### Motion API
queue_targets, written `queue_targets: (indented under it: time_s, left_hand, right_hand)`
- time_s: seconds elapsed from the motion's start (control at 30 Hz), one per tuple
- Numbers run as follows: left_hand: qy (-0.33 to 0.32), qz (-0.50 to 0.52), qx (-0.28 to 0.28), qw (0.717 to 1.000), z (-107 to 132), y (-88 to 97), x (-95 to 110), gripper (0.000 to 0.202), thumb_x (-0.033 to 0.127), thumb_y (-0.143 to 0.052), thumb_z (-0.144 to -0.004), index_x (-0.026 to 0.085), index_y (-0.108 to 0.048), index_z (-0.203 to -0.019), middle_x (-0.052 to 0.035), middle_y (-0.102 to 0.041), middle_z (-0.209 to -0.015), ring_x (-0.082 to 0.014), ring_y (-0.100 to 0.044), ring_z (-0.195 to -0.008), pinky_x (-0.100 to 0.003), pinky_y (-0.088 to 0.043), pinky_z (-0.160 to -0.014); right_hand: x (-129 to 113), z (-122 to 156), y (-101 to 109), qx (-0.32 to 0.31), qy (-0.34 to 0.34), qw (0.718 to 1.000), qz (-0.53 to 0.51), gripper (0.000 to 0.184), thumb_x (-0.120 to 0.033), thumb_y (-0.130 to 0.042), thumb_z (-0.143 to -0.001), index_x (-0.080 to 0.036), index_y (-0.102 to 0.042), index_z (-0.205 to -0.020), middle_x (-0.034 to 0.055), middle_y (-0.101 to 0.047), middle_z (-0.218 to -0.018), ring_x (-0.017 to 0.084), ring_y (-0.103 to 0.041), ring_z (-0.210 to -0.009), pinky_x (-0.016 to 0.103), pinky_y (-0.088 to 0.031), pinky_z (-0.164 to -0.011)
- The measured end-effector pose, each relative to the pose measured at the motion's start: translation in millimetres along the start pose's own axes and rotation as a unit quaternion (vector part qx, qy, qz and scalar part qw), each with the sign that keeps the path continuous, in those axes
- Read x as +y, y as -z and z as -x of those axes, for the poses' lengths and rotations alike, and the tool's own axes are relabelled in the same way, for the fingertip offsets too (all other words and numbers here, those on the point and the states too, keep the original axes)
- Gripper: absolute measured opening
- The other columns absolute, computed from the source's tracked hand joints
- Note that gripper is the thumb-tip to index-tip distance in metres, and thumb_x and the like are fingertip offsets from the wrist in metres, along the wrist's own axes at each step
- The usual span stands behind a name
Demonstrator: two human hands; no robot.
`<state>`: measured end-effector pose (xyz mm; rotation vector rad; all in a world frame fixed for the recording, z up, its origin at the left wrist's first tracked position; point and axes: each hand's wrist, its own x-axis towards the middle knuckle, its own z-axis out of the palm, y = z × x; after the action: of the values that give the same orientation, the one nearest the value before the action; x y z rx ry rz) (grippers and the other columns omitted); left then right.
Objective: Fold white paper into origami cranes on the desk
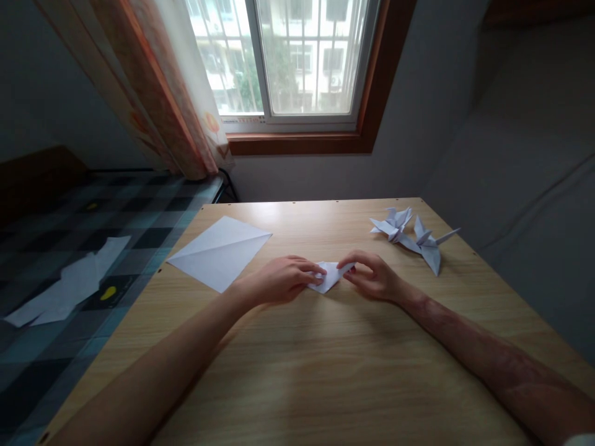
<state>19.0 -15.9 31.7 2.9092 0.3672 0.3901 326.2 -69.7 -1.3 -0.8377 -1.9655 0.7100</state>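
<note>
While the left grip (286,280) covers the left end of the small folded paper (329,280), the right grip (374,277) pinches its right end between thumb and fingers. Left thumb is mostly hidden, so can't tell if that side pinches or only presses. Folded paper sits mid-table, between the two grips.

Risks, my read: right side pulls harder than the left holds, piece skids or the paper tears at a crease. Fold pressed off-line, layers don't match up. Too much squeeze on the thin end, stray wrinkle. Left forearm swings out, catches the creased flat sheet (223,255) just beside it and drags it. Right elbow looks less of a worry; the two paper birds (395,224) (428,243) are up near the far right corner, well apart from the hand.

Containers: none in view. Everything lies in the open. Table (297,378) carries the folded paper, flat sheet and birds. Checked bed (153,197) at left has loose white papers (79,282) on it; exact count unclear, they overlap.
</note>
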Motion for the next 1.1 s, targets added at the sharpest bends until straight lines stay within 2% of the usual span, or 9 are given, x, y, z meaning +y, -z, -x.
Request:
queue_targets:
  time_s: [0.13, 0.23, 0.3, 0.4, 0.57, 0.77, 0.9, 1.0, 1.1]
  left_hand:
    - [0.005, -0.013, 0.044, 0.999, -2, -9.8, 6, 0.028, 0.017, -0.068, -0.097, 0.027, -0.084, -0.117, -0.0003, -0.082, -0.136, -0.0235, -0.079, -0.119, -0.039, -0.06, -0.112]
    - [0.012, -0.026, 0.088, 0.996, -1, -19.4, 6, 0.017, 0.024, -0.067, -0.102, 0.026, -0.083, -0.106, -0.0002, -0.084, -0.129, -0.0203, -0.081, -0.112, -0.038, -0.058, -0.116]
    - [0.007, -0.024, 0.086, 0.996, 0, -20.6, 3, 0.019, 0.023, -0.065, -0.104, 0.028, -0.083, -0.108, 0.0001, -0.084, -0.129, -0.0196, -0.081, -0.114, -0.04, -0.054, -0.121]
    - [-0.001, -0.006, 0.066, 0.998, 2, -14.1, -4, 0.025, 0.022, -0.061, -0.109, 0.029, -0.083, -0.119, -0.0018, -0.083, -0.133, -0.0204, -0.08, -0.119, -0.042, -0.053, -0.122]
    - [0.011, -0.007, 0.055, 0.998, 3, -8.0, -13, 0.03, 0.018, -0.057, -0.112, 0.026, -0.08, -0.128, -0.0062, -0.082, -0.136, -0.0234, -0.077, -0.123, -0.042, -0.058, -0.114]
    - [0.002, -0.026, 0.058, 0.998, 7, -22.0, -17, 0.031, 0.02, -0.056, -0.113, 0.027, -0.08, -0.132, -0.0064, -0.081, -0.138, -0.024, -0.077, -0.123, -0.039, -0.059, -0.108]
    - [0.02, 0.002, 0.086, 0.996, 7, -25.1, -15, 0.033, 0.018, -0.056, -0.11, 0.027, -0.082, -0.129, -0.0054, -0.082, -0.136, -0.0224, -0.078, -0.121, -0.036, -0.06, -0.106]
    - [0.038, 0.027, 0.102, 0.994, 4, -23.9, -10, 0.028, 0.02, -0.059, -0.107, 0.025, -0.083, -0.12, -0.0059, -0.083, -0.132, -0.0214, -0.08, -0.115, -0.035, -0.061, -0.104]
    - [0.048, 0.03, 0.115, 0.992, 0, -23.7, -7, 0.02, 0.027, -0.065, -0.107, 0.024, -0.084, -0.112, -0.0066, -0.085, -0.126, -0.0219, -0.079, -0.109, -0.037, -0.06, -0.102]
  right_hand:
    - [3, -1, 4, -0.026, 0.04, 0.998, 0.036, 0.009, -0.028, -0.077, -0.103, -0.025, -0.08, -0.11, 0.0065, -0.077, -0.096, 0.022, -0.069, -0.085, 0.034, -0.056, -0.077]
    - [10, -3, 10, -0.036, 0.085, 0.992, 0.083, 0.012, -0.032, -0.08, -0.102, -0.026, -0.083, -0.113, 0.0065, -0.078, -0.092, 0.023, -0.068, -0.083, 0.037, -0.056, -0.079]
    - [13, -5, 13, -0.068, 0.113, 0.983, 0.124, 0.018, -0.034, -0.079, -0.103, -0.029, -0.083, -0.12, 0.0062, -0.079, -0.092, 0.023, -0.068, -0.082, 0.039, -0.056, -0.079]
    - [16, -6, 15, -0.083, 0.143, 0.972, 0.165, 0.022, -0.033, -0.075, -0.106, -0.032, -0.084, -0.126, 0.0061, -0.08, -0.092, 0.023, -0.068, -0.081, 0.038, -0.055, -0.076]
    - [15, -4, 9, -0.076, 0.18, 0.959, 0.208, 0.027, -0.03, -0.074, -0.106, -0.037, -0.083, -0.131, 0.005, -0.078, -0.095, 0.021, -0.066, -0.081, 0.035, -0.058, -0.076]
    - [16, -4, 4, -0.113, 0.215, 0.936, 0.254, 0.043, -0.018, -0.063, -0.108, -0.036, -0.076, -0.144, 0.0067, -0.081, -0.133, 0.026, -0.075, -0.112, 0.044, -0.063, -0.099]
    - [16, -4, 1, -0.124, 0.204, 0.944, 0.227, 0.047, -0.017, -0.058, -0.111, -0.03, -0.068, -0.155, 0.0082, -0.08, -0.14, 0.026, -0.077, -0.126, 0.046, -0.063, -0.108]
    - [17, -3, 0, -0.139, 0.204, 0.944, 0.217, 0.051, -0.015, -0.057, -0.111, -0.033, -0.065, -0.158, 0.0052, -0.08, -0.142, 0.026, -0.075, -0.134, 0.047, -0.062, -0.114]
    - [17, -2, 0, -0.152, 0.21, 0.942, 0.213, 0.056, -0.013, -0.058, -0.11, -0.035, -0.062, -0.161, 0.0026, -0.079, -0.143, 0.026, -0.074, -0.137, 0.05, -0.059, -0.119]
